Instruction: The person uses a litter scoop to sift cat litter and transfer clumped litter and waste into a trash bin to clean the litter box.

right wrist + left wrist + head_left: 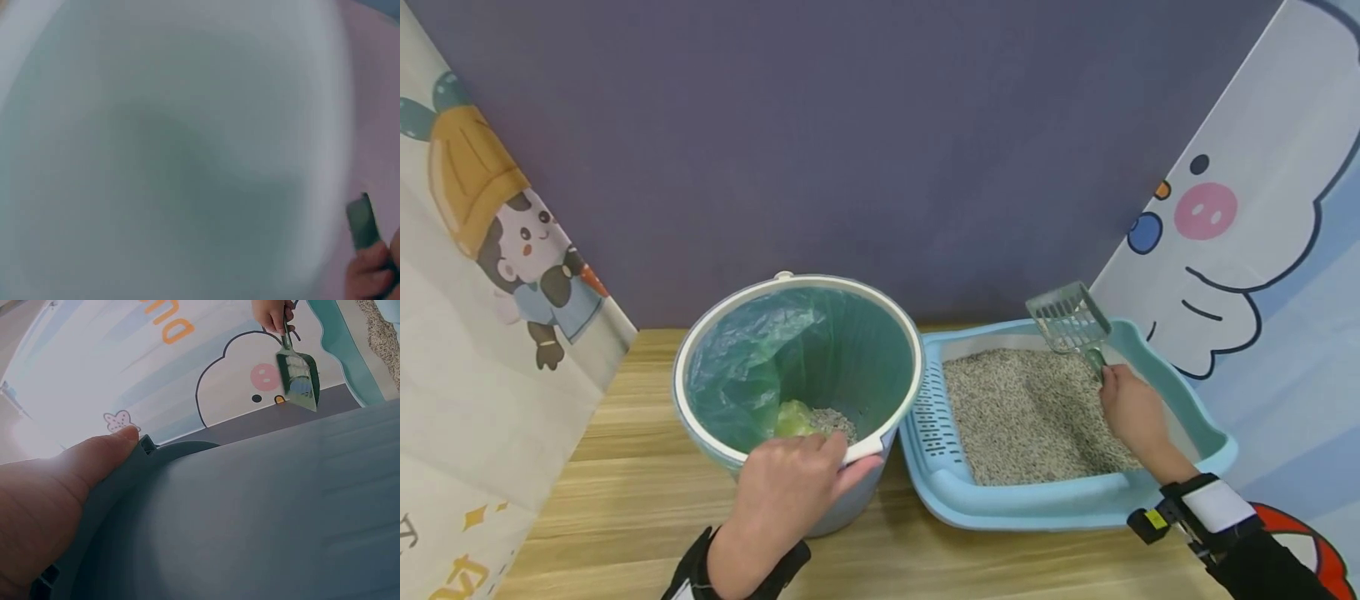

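A grey trash bin (852, 496) with a white rim stands left of centre, lined with a green plastic bag (737, 358). Inside lie a yellow-green lump (793, 419) and some grey litter. My left hand (790, 483) grips the bin's front rim; its thumb shows along the edge in the left wrist view. My right hand (1135, 417) holds a green slotted litter scoop (1070, 317) by the handle, raised above the back right of the litter box (1015, 507). Grey cat litter (1022, 417) covers the box floor. The right wrist view is blurred, with the scoop handle (362, 222) at its edge.
Bin and light-blue litter box stand side by side on a wood-grain surface (625, 500). A dark wall (880, 150) rises behind them. Cartoon-printed panels flank both sides, the right one (1247, 250) close to the litter box.
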The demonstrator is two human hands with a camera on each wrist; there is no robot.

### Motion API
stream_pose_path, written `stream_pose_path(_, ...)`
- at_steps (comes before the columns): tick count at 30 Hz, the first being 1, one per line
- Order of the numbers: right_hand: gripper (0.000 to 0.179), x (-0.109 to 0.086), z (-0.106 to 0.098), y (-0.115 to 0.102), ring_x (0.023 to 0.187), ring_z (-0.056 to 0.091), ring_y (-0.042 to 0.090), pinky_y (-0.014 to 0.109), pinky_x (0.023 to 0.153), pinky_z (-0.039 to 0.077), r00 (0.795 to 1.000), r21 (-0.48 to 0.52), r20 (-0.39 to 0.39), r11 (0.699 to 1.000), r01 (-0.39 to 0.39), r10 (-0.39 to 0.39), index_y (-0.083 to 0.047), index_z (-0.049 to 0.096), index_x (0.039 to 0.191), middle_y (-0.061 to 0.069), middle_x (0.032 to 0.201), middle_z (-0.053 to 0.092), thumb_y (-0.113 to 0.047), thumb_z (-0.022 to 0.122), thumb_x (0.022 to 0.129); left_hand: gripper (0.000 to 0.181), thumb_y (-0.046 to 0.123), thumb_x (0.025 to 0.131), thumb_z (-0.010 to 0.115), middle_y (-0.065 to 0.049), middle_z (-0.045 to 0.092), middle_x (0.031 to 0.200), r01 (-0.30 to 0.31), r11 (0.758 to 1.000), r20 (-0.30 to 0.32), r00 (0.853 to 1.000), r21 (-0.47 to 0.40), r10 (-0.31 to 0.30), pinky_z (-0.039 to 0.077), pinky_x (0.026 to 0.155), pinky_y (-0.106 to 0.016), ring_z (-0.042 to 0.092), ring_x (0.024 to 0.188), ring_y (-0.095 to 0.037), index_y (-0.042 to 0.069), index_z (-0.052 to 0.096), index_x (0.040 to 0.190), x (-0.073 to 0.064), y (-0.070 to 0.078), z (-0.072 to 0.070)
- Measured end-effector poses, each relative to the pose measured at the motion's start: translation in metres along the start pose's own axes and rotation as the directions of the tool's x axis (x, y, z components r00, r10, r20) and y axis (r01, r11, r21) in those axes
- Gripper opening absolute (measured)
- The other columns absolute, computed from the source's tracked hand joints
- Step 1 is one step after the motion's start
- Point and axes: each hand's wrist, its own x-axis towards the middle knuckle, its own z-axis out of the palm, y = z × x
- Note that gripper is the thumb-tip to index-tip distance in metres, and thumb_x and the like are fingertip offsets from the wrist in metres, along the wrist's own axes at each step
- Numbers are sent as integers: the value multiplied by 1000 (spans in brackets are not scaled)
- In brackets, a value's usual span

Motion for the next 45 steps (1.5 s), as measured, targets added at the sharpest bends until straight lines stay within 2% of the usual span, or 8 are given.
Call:
stream_pose_path(3, 46, 3, -4, 4, 49, 39, 8, 26, 46, 34, 965, 263, 231, 947, -183, 123, 13, 48, 104, 3, 62, 45, -22, 18, 101, 59, 53, 95, 26, 8, 18, 39, 2, 1000, -3, 1000, 0, -2, 7, 35, -20, 11, 34, -4, 16, 25, 49, 0, 0, 0)
stream_pose_path(7, 43, 6, -7, 10, 51, 34, 0, 19, 47, 34, 861, 481, 486, 775, -409, 152, 5, 41, 107, -6, 66, 38, -26, 12, 101, 59, 53, 95, 27, 8, 18, 39, -1, 1000, -11, 1000, 0, 1, 6, 35, -20, 11, 34, -4, 16, 26, 50, 0, 0, 0)
stream_pose_path(11, 34, 7, -10, 15, 49, 32, -2, 17, 46, 33, 788, 580, 606, 619, -529, 105, -6, 39, 102, -9, 66, 36, -27, 13, 101, 59, 53, 95, 27, 8, 19, 39, -2, 1000, -16, 1000, 5, 2, 6, 35, -20, 11, 34, -4, 17, 26, 50, 0, 0, 0)
stream_pose_path(14, 32, 8, -11, 16, 49, 32, -1, 17, 46, 32, 769, 599, 634, 574, -558, 86, -7, 38, 103, -9, 67, 36, -27, 12, 101, 59, 54, 95, 27, 8, 19, 39, -2, 1000, -19, 1000, 10, 3, 7, 34, -20, 12, 34, -4, 17, 26, 50, 0, 0, 0)
stream_pose_path(18, 37, 8, -9, 11, 50, 32, 0, 19, 47, 33, 803, 529, 584, 694, -488, 120, -2, 38, 105, -8, 66, 36, -26, 10, 101, 59, 53, 95, 27, 8, 19, 39, -2, 1000, -15, 1000, 2, 2, 6, 35, -20, 11, 34, -4, 17, 26, 50, 0, 0, 0)
stream_pose_path(26, 40, 5, -4, -19, 50, 41, 14, 28, 46, 34, 980, 85, 187, 993, -84, 67, 12, 51, 96, 8, 62, 48, -17, 24, 101, 59, 52, 96, 26, 8, 19, 39, 7, 1000, -3, 1000, -2, -7, 6, 35, -20, 12, 34, -4, 17, 26, 49, 0, 0, 1)
stream_pose_path(33, 25, -1, -3, -36, 44, 38, 18, 31, 43, 30, 995, -103, 35, 990, 101, -98, 5, 46, 80, 8, 54, 42, -8, 35, 98, 58, 52, 96, 26, 8, 19, 39, 1, 1000, -11, 1000, -5, -1, 6, 35, -20, 12, 34, -4, 17, 26, 50, 1, 0, 0)
stream_pose_path(45, 40, 22, -39, -89, 43, 36, 8, 26, 44, 33, 979, 218, 157, 972, 90, -126, 5, 55, 92, 4, 59, 47, -23, 29, 101, 58, 52, 96, 27, 8, 19, 39, -8, 1000, -17, 1000, -4, 8, 7, 35, -20, 11, 34, -4, 17, 25, 50, 1, 0, -1)
